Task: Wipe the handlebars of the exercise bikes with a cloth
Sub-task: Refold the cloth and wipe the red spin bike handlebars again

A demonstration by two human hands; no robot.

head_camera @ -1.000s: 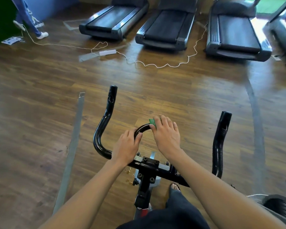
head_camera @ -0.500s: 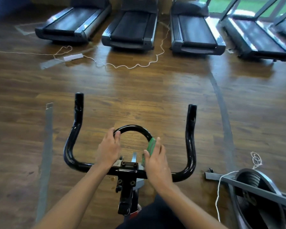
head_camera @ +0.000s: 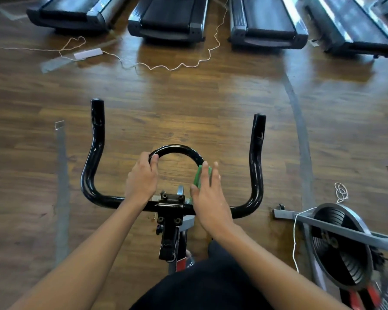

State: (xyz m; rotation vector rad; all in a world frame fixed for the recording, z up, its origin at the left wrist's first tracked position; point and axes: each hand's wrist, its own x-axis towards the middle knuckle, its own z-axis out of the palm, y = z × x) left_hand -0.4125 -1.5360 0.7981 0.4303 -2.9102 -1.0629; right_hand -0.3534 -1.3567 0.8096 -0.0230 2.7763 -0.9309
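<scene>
The black handlebars (head_camera: 94, 153) of an exercise bike fill the middle of the view, with two upright horns and a small centre loop (head_camera: 177, 148). My left hand (head_camera: 141, 177) is closed around the left side of that loop. My right hand (head_camera: 207, 193) presses a folded green cloth (head_camera: 198, 175) against the loop's right side, fingers stretched flat over it. Most of the cloth is hidden under the hand. The black stem clamp (head_camera: 170, 202) sits between my wrists.
Several treadmills (head_camera: 170, 21) line the far side of the wooden floor. A white cable (head_camera: 166, 66) and power strip (head_camera: 87, 53) lie in front of them. A second bike's flywheel (head_camera: 343, 247) stands at the lower right. Grey tape strips (head_camera: 62, 175) run along the floor.
My right hand slid the green cloth from the top of the centre loop down its right side. The view swung right, bringing the second bike's flywheel into sight. The left hand kept its hold.
</scene>
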